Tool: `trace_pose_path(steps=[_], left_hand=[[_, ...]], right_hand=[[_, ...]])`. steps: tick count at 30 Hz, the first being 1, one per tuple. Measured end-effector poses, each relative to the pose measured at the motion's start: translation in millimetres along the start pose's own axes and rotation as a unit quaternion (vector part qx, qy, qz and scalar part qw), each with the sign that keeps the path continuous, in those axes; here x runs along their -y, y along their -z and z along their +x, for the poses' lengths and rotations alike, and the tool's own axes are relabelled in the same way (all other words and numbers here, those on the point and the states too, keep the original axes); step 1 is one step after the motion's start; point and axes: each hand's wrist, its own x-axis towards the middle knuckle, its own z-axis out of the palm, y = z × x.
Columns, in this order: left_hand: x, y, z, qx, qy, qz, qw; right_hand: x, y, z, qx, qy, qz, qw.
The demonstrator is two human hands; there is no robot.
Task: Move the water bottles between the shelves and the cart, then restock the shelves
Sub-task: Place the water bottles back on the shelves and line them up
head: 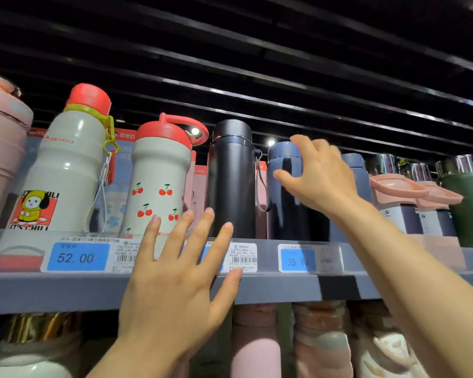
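A row of water bottles stands on the top shelf (38, 290). From the left: a grey bottle with a red cap and cartoon sticker (63, 170), a grey cherry-print bottle with a red lid (159, 181), a black flask (231, 178) and a dark blue flask (284, 192). My right hand (320, 175) reaches up to the blue flask, fingers spread around its upper part, and I cannot tell whether they touch it. My left hand (175, 282) is raised in front of the shelf edge, below the cherry bottle and black flask, fingers straight and holding nothing.
Further right stand another blue flask (354, 165), pink-lidded bottles (399, 189) and a green flask (467, 203). A pink bottle (0, 148) is at far left. Price tags (77, 257) line the shelf front. More pink bottles (254, 342) fill the shelf below.
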Motion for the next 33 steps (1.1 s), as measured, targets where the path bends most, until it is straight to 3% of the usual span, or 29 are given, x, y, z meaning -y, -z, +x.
trace_pose_path(steps=[10, 18, 24, 33], left_hand=[[0.6, -6.1, -4.1, -0.021, 0.002, 0.031, 0.999], [0.6, -5.7, -4.1, -0.029, 0.001, 0.036, 0.999], [0.7, -5.8, -4.9, -0.025, 0.002, 0.032, 0.999], [-0.1, -3.6, -4.8, -0.011, 0.01, 0.023, 1.0]], right_hand=[[9.9, -40.1, -51.2, 0.047, -0.116, 0.086, 0.988], [10.2, -38.0, -56.1, 0.051, -0.158, 0.123, 0.978], [15.6, -34.7, -51.3, 0.093, -0.174, 0.071, 0.978], [14.1, -36.1, -52.9, 0.078, -0.181, 0.107, 0.974]])
